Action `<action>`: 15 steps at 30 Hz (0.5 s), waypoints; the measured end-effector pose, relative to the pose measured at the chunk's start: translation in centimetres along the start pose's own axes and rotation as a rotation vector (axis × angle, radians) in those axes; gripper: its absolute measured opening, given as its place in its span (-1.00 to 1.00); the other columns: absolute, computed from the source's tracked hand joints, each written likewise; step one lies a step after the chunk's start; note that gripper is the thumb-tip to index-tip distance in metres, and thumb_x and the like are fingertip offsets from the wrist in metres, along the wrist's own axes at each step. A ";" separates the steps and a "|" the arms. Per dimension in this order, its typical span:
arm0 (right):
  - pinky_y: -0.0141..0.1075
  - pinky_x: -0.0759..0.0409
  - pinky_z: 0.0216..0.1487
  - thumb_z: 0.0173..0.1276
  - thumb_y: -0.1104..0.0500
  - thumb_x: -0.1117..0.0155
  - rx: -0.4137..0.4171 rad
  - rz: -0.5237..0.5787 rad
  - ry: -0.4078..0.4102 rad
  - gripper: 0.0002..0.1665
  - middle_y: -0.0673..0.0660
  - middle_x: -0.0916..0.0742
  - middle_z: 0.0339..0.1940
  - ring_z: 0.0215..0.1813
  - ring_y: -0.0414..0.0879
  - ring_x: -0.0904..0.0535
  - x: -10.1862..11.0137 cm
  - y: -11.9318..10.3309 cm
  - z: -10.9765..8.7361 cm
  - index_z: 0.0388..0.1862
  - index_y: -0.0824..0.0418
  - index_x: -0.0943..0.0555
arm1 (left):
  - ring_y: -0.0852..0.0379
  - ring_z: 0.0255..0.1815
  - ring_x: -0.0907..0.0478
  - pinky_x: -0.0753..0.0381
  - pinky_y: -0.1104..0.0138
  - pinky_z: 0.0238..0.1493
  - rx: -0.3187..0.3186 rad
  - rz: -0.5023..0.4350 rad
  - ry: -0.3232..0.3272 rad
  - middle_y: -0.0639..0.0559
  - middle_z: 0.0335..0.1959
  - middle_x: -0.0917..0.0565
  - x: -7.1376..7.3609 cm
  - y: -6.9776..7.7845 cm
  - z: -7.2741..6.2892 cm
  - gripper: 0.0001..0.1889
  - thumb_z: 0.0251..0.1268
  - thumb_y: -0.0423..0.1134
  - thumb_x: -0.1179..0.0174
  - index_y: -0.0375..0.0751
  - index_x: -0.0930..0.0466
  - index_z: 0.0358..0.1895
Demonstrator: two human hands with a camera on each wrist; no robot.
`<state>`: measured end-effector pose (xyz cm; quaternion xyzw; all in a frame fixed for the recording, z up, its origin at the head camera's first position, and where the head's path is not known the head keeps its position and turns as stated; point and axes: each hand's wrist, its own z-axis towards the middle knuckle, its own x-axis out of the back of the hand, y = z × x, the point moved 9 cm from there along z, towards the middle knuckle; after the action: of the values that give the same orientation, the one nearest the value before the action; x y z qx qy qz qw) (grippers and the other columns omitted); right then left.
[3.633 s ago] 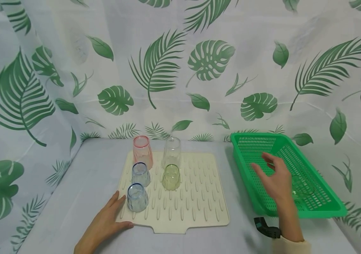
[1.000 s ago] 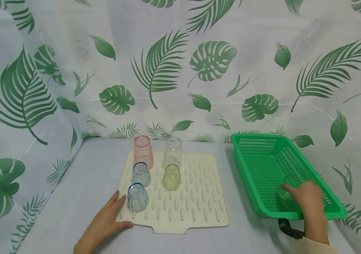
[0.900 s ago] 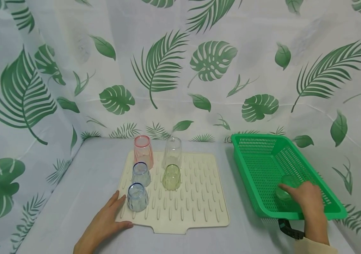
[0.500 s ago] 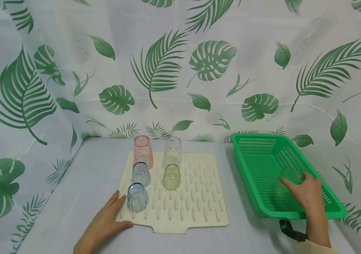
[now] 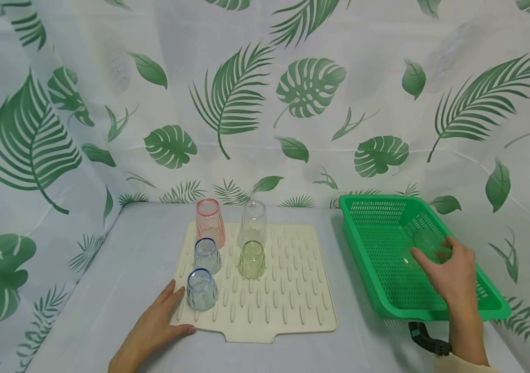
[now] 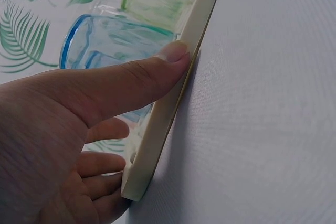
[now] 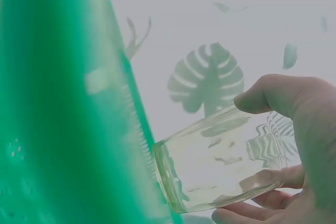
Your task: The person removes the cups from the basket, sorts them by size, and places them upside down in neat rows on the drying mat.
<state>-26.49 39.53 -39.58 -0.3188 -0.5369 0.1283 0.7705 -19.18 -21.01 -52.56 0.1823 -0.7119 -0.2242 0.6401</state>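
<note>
My right hand [image 5: 453, 272] holds a clear drinking glass [image 7: 220, 161] over the green basket [image 5: 363, 282]. In the right wrist view the thumb lies on one side of the glass and the fingers on the other; its rim looks faintly green. My left hand [image 5: 153, 321] rests at the front left corner of the cream drying mat [image 5: 288, 300], thumb along the front edge, fingers at the left side. On the mat stand two short blue-rimmed glasses, the nearer blue glass [image 5: 202, 290] and the farther blue glass [image 5: 207, 256], a short yellow-green glass [image 5: 251, 260], a tall pink-rimmed glass [image 5: 210, 224] and a tall clear glass [image 5: 253, 223].
The slatted basket stands right of the mat on a pale cloth-covered table [image 5: 120, 269]. A leaf-print curtain [image 5: 246, 171] hangs behind and at both sides. A dark band [image 5: 428, 339] sits at my right wrist.
My right hand has reached into the basket, taken hold of the glass and raised it a little, tilting it. My left hand and the glasses on the mat have stayed put.
</note>
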 end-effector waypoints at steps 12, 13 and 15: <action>-0.51 -0.29 -0.18 0.37 -0.10 -0.31 0.055 0.029 0.007 -0.03 0.49 -0.30 0.42 -0.12 -0.59 -0.29 0.6 -2.7 -1.4 0.54 0.38 -0.18 | -0.42 0.50 -0.24 -0.41 -0.21 0.37 -0.008 0.002 0.003 -0.46 0.53 -0.19 0.0 -0.1 0.0 0.09 -0.17 0.25 -0.54 -0.34 -0.36 0.43; -0.52 -0.28 -0.18 0.37 -0.10 -0.32 0.061 0.035 0.007 -0.03 0.49 -0.30 0.42 -0.15 -0.67 -0.19 0.6 -2.9 -1.5 0.55 0.37 -0.18 | -0.43 0.50 -0.24 -0.41 -0.22 0.36 -0.013 0.003 0.005 -0.46 0.53 -0.19 0.0 0.0 0.0 0.09 -0.18 0.24 -0.54 -0.34 -0.36 0.43; -0.52 -0.28 -0.17 0.36 -0.08 -0.33 0.080 0.044 0.012 -0.03 0.48 -0.32 0.40 -0.16 -0.72 -0.14 0.5 -3.4 -1.7 0.55 0.36 -0.18 | -0.42 0.51 -0.23 -0.40 -0.21 0.38 -0.010 -0.001 0.006 -0.45 0.53 -0.19 0.0 0.0 0.0 0.09 -0.17 0.24 -0.54 -0.34 -0.36 0.43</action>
<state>-25.24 36.65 -37.44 -0.3003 -0.5196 0.1645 0.7828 -19.22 -21.04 -52.56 0.1801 -0.7089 -0.2274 0.6429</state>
